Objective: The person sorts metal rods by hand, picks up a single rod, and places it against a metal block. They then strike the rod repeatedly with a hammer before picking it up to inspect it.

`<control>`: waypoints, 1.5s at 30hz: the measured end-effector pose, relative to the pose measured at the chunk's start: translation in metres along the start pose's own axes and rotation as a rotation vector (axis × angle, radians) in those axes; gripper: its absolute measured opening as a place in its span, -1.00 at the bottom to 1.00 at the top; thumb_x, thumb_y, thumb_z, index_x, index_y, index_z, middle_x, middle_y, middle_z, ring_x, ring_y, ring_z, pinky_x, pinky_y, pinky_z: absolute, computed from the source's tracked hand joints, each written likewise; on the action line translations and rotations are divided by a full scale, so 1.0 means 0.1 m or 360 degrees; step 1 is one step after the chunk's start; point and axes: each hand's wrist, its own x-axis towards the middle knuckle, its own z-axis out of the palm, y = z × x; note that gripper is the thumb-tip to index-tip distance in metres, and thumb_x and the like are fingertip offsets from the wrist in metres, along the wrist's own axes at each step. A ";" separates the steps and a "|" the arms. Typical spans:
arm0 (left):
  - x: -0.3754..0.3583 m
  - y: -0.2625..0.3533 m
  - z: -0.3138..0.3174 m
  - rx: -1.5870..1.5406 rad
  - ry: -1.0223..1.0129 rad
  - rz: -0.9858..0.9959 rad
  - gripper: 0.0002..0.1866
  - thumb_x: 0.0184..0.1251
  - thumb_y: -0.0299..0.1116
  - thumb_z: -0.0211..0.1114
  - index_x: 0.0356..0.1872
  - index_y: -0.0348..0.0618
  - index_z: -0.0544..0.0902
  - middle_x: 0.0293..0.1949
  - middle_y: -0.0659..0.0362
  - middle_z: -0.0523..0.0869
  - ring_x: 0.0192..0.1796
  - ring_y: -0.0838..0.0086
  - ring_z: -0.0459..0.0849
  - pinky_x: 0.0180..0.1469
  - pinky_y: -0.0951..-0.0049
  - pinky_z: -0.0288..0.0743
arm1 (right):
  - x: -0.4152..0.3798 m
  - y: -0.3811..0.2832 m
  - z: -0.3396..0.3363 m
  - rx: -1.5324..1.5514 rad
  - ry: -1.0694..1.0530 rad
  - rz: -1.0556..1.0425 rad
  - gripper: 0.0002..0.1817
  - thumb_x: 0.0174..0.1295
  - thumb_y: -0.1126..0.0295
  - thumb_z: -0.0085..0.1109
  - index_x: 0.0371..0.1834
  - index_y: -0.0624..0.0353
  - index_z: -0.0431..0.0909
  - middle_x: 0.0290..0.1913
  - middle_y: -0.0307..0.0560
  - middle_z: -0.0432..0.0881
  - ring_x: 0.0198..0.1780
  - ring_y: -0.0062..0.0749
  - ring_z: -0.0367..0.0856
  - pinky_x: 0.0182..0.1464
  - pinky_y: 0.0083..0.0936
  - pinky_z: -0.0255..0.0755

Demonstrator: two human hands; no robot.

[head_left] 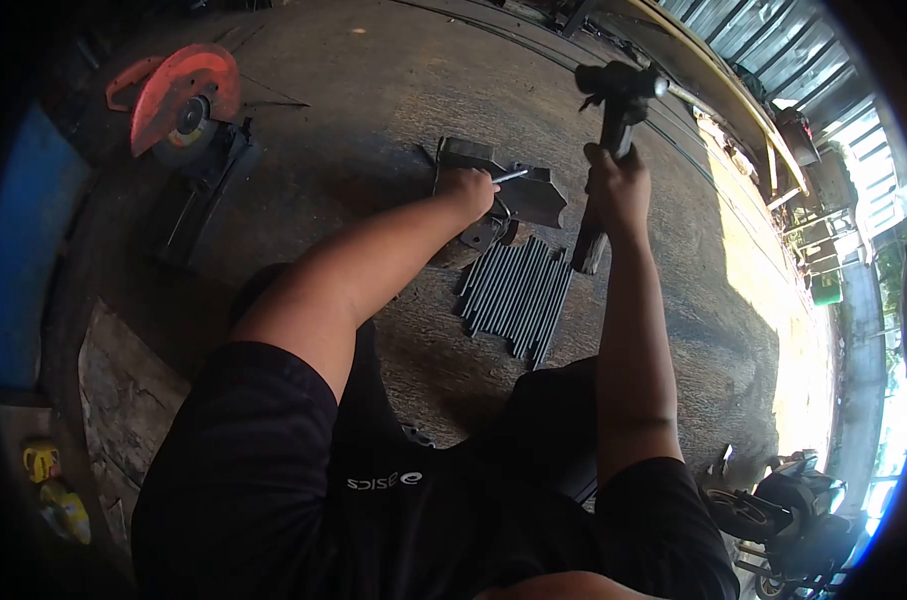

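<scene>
My left hand (467, 192) is closed around a short metal rod (512, 176), whose bright end sticks out to the right over a dark steel block (546, 203). My right hand (622, 190) grips the handle of a hammer (619, 85). The hammer is raised, its head above my fist and to the right of the block. Several similar metal rods (514, 298) lie side by side on the ground between me and the block. A bent metal piece beneath my left hand is partly hidden.
A red-guarded cut-off saw (187, 100) stands at the upper left. Yellow items (56, 500) lie at the lower left. A motorcycle (789, 510) is parked at the lower right. Long bars (674, 145) run along the ground at the right, near a sunlit strip.
</scene>
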 end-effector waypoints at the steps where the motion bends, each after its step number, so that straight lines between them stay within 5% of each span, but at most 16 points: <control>1: 0.00 0.02 -0.01 0.0025 0.0014 -0.0062 -0.52 0.47 0.01 -0.03 -0.18 -0.24 0.63 -0.25 -0.07 0.73 -0.08 0.06 0.71 -0.02 0.10 0.55 | -0.01 -0.13 -0.04 0.0145 0.0055 -0.0010 -0.66 0.09 0.27 0.26 -0.26 0.36 0.48 -0.53 0.04 0.59 -0.40 -0.20 0.65 -0.27 -0.30 0.47; 6: -0.06 0.02 -0.12 0.0011 -0.0042 -0.0047 -0.55 0.48 -0.02 -0.03 -0.10 -0.24 0.61 -0.14 -0.08 0.72 -0.05 0.07 0.70 -0.01 0.09 0.56 | -0.05 0.69 0.48 0.0137 0.0484 -0.0253 -0.64 0.08 0.30 0.25 -0.19 0.36 0.45 -0.41 0.11 0.61 -0.31 0.00 0.65 -0.16 -0.23 0.48; 8: -0.06 0.07 -0.20 0.0002 -0.0263 -0.0086 -0.55 0.48 -0.03 -0.02 -0.01 -0.23 0.59 -0.06 -0.07 0.70 0.00 0.08 0.69 0.02 0.10 0.55 | -0.16 0.89 0.56 -0.0631 -0.0123 0.0203 -0.51 0.08 0.15 0.19 -0.10 0.41 0.51 -0.20 0.38 0.65 -0.05 0.20 0.64 0.00 -0.14 0.48; 9: -0.07 0.14 -0.19 -0.0004 -0.0254 -0.0070 -0.55 0.48 -0.03 -0.02 -0.01 -0.23 0.59 -0.06 -0.07 0.70 0.00 0.08 0.69 0.02 0.10 0.55 | -0.17 1.09 0.55 -0.0640 -0.0107 0.0199 -0.51 0.08 0.15 0.19 -0.10 0.41 0.51 -0.20 0.38 0.65 -0.05 0.20 0.64 0.00 -0.14 0.48; 11: -0.06 0.15 -0.24 0.0112 -0.0261 -0.0111 -0.55 0.47 -0.05 0.01 0.06 -0.22 0.57 -0.01 -0.05 0.69 0.03 0.08 0.68 0.04 0.10 0.54 | 0.01 1.33 0.53 -0.0563 -0.0274 0.0311 -0.56 0.05 0.14 0.17 -0.28 0.42 0.54 -0.48 0.14 0.61 -0.49 -0.23 0.64 -0.39 -0.26 0.52; 13: -0.11 0.08 -0.10 0.0080 -0.0216 -0.0144 -0.58 0.46 -0.06 0.02 0.01 -0.21 0.59 -0.04 -0.05 0.70 0.03 0.10 0.68 0.04 0.10 0.54 | 0.08 1.28 0.40 -0.0176 -0.0176 0.0504 -0.70 0.05 0.26 0.22 -0.41 0.36 0.55 -0.59 -0.09 0.53 -0.63 -0.41 0.53 -0.54 -0.41 0.42; 19: 0.06 -0.03 0.01 0.0152 0.0034 -0.0010 -0.62 0.47 -0.09 0.01 -0.03 -0.19 0.58 -0.19 -0.01 0.73 -0.09 0.09 0.72 -0.07 0.11 0.59 | 0.09 0.19 -0.06 0.0431 0.0249 0.0227 -0.79 0.10 0.33 0.19 -0.47 0.27 0.49 -0.66 -0.20 0.45 -0.67 -0.47 0.45 -0.59 -0.47 0.35; 25: 0.09 -0.04 0.10 0.0170 0.0047 -0.0080 -0.66 0.47 -0.15 -0.02 -0.02 -0.19 0.54 -0.21 -0.03 0.74 -0.11 0.09 0.73 -0.12 0.11 0.60 | 0.05 0.27 0.10 0.0190 0.0461 0.0033 -0.81 0.02 0.35 0.19 -0.49 0.27 0.47 -0.67 -0.15 0.52 -0.63 -0.46 0.54 -0.54 -0.48 0.42; 27: 0.06 -0.04 0.10 0.0110 0.0086 -0.0025 -0.68 0.47 -0.19 -0.03 -0.01 -0.19 0.53 -0.19 -0.05 0.74 -0.10 0.07 0.72 -0.08 0.12 0.60 | 0.04 0.81 0.34 -0.0473 0.0242 -0.0126 -0.68 0.01 0.25 0.14 -0.43 0.39 0.53 -0.60 0.14 0.60 -0.53 -0.12 0.67 -0.41 -0.28 0.53; 29: 0.02 0.06 0.00 0.0081 0.0001 -0.0043 -0.67 0.46 -0.18 -0.03 -0.01 -0.19 0.53 -0.18 -0.07 0.73 -0.08 0.06 0.72 -0.06 0.11 0.59 | 0.06 1.19 0.58 -0.1182 -0.0519 0.0110 -0.57 0.04 0.20 0.12 -0.27 0.44 0.60 -0.40 0.38 0.64 -0.21 0.19 0.69 -0.20 -0.11 0.55; 31: 0.04 0.11 -0.16 0.0089 -0.0039 -0.0067 -0.66 0.45 -0.17 -0.03 0.00 -0.19 0.53 -0.16 -0.08 0.73 -0.07 0.05 0.71 -0.03 0.09 0.58 | 0.01 0.98 0.59 -0.0862 -0.0286 0.0202 -0.60 0.07 0.19 0.15 -0.35 0.44 0.60 -0.46 0.27 0.65 -0.35 0.08 0.71 -0.30 -0.18 0.56; 33: -0.11 0.20 -0.14 0.0104 -0.0038 -0.0023 -0.65 0.43 -0.15 -0.02 -0.01 -0.18 0.54 -0.14 -0.10 0.72 -0.07 0.04 0.71 -0.01 0.06 0.56 | -0.03 0.80 0.50 -0.0392 -0.0585 0.0663 -0.46 0.05 0.06 0.19 -0.22 0.44 0.61 -0.34 0.26 0.69 -0.20 0.05 0.72 -0.08 -0.18 0.55; 34: -0.13 0.23 -0.14 0.0086 -0.0050 -0.0056 -0.67 0.41 -0.17 -0.01 -0.03 -0.16 0.56 -0.12 -0.12 0.71 -0.07 0.03 0.71 0.01 0.03 0.55 | -0.04 0.84 0.49 -0.0331 -0.0532 0.0673 -0.49 0.05 0.08 0.20 -0.28 0.44 0.62 -0.46 0.17 0.68 -0.36 -0.08 0.72 -0.23 -0.24 0.56; 39: -0.08 0.06 -0.17 0.0231 0.0100 0.0074 -0.73 0.39 -0.29 -0.03 -0.07 -0.17 0.56 -0.20 -0.12 0.72 -0.09 0.04 0.72 -0.04 0.05 0.57 | 0.19 0.50 0.32 -0.0107 -0.0023 0.0109 -0.63 0.05 0.21 0.17 -0.35 0.42 0.57 -0.56 0.08 0.63 -0.52 -0.20 0.68 -0.42 -0.37 0.51; 42: 0.01 -0.06 -0.11 0.0089 0.0131 0.0120 -0.76 0.39 -0.33 -0.03 -0.11 -0.18 0.56 -0.26 -0.11 0.72 -0.12 0.03 0.72 -0.09 0.05 0.58 | 0.09 -0.14 0.08 0.0153 0.0099 0.0125 -0.69 0.02 0.28 0.18 -0.38 0.39 0.50 -0.61 0.05 0.59 -0.47 -0.10 0.66 -0.33 -0.30 0.52; 45: 0.01 -0.08 -0.06 0.0019 0.0096 0.0183 -0.78 0.39 -0.34 -0.02 -0.16 -0.17 0.56 -0.29 -0.11 0.72 -0.18 0.00 0.72 -0.13 0.02 0.58 | 0.11 -0.05 0.14 0.0266 0.0323 -0.0114 -0.78 0.07 0.34 0.18 -0.51 0.31 0.47 -0.65 -0.12 0.53 -0.61 -0.46 0.55 -0.51 -0.48 0.43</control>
